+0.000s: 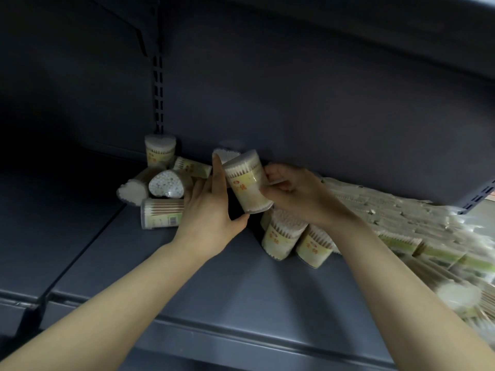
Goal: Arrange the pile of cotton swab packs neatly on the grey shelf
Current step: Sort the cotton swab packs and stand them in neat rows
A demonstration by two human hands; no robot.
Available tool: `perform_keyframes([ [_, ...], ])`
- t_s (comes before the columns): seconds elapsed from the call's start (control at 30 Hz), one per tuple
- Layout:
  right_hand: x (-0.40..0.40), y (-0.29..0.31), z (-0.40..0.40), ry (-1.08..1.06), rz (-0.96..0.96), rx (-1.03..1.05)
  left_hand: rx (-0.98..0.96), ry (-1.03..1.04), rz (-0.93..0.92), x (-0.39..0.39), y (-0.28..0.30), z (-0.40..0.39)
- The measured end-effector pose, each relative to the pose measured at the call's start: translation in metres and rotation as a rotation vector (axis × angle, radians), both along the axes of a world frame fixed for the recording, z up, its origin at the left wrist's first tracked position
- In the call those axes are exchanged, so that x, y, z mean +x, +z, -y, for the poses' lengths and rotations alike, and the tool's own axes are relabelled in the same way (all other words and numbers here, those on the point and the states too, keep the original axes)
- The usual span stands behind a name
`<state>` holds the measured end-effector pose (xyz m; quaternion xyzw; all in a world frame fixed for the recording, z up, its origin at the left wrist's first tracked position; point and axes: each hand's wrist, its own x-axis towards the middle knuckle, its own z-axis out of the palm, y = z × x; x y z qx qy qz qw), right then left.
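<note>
At frame centre both hands, the left hand [211, 212] and right hand [290, 191], grasp one cotton swab pack [247, 180] lifted off the grey shelf [187, 285], so mid-sorting; next it likely needs standing upright beside the standing packs [294, 236] lower right.

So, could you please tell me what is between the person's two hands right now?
In the head view, one tilted cotton swab pack sits between the left hand and right hand, gripped by both.

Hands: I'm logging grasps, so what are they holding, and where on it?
One cotton swab pack, tilted, held between both: left hand on its left side, right hand on its right side.
</note>
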<state>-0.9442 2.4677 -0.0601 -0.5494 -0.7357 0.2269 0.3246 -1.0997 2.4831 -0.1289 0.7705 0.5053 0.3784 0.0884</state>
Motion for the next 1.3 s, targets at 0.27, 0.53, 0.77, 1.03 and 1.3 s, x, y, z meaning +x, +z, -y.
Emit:
perform_keyframes([
  [0.27,0.007,-0.007,-0.006,0.016,0.002,0.036,-0.122,-0.138,0.117,-0.002,0.006,0.002],
  [0.53,0.008,-0.007,-0.007,0.018,-0.014,-0.006,-0.304,-0.311,0.364,-0.005,0.01,-0.004],
  [0.77,0.006,-0.008,-0.014,-0.005,0.005,0.064,-0.35,-0.317,0.411,-0.006,0.016,0.0],
  [1.03,0.004,-0.011,-0.021,-0.022,-0.108,0.104,-0.405,-0.348,0.527,-0.007,0.021,0.003],
  [1.3,0.003,-0.011,-0.025,0.001,-0.141,0.073,-0.453,-0.313,0.579,-0.009,0.018,0.001],
])
